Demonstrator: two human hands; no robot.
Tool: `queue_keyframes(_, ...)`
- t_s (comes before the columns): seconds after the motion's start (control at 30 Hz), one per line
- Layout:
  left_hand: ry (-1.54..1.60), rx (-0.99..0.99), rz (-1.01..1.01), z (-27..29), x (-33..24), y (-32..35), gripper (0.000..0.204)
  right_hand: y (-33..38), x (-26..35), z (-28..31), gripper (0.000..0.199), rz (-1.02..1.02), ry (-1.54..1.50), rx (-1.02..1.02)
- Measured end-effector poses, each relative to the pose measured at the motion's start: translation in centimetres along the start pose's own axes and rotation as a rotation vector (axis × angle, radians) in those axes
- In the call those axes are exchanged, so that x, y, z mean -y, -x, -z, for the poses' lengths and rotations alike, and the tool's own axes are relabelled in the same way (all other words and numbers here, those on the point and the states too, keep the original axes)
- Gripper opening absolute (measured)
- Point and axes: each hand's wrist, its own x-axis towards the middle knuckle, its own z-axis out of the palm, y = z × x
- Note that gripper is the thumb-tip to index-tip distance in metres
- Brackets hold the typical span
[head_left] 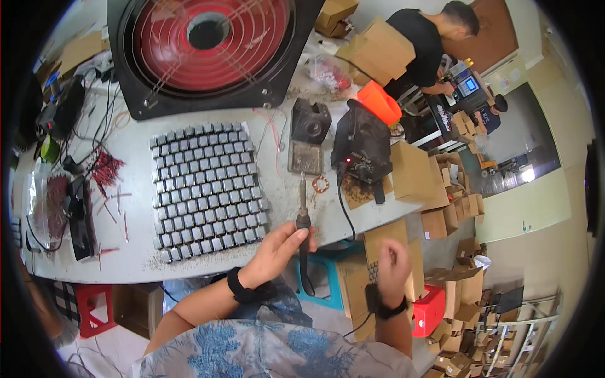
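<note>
My left hand (pixel 277 251) is closed around the handle of a soldering iron (pixel 303 205) near the table's front edge. The iron points away from me, its tip by the near side of a small soldering-iron stand tray (pixel 305 157). A copper-coloured ring-shaped part (pixel 321 184) lies just right of the iron. To the left, small grey block-shaped parts (pixel 208 189) stand in close rows on the table. Beyond the table's right edge, my right hand (pixel 394 269) is raised over an open cardboard box (pixel 356 283). Its fingers are curled, and whatever they hold, if anything, is hidden.
A large black-framed fan (pixel 201 44) stands at the back. A black soldering station (pixel 362 142) with a lit red light sits right of the stand. Red wires (pixel 107 169) and a black case (pixel 80 217) lie left. Cardboard boxes (pixel 463 283) crowd the right; two people work farther off.
</note>
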Motion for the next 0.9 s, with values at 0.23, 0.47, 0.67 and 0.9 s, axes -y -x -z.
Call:
queue_keyframes(0.23,0.125,0.071,-0.023,-0.3,0.8,0.7,0.036,-7.3,-9.4,-1.8,0.024,-0.139,0.13,-0.035)
queue_keyframes(0.47,0.156,-0.004,0.062,-0.1,0.3,0.9,0.034,-8.7,-9.3,-3.5,0.042,-0.219,0.378,0.001)
queue_keyframes(0.67,0.137,-0.029,0.077,-0.8,-1.1,0.2,0.031,-7.5,-9.6,0.8,0.037,-0.002,0.675,-0.111)
queue_keyframes(0.9,0.177,0.0,0.09,0.2,-0.3,0.5,0.032,-5.4,-1.7,1.4,0.034,-0.166,-0.43,0.036)
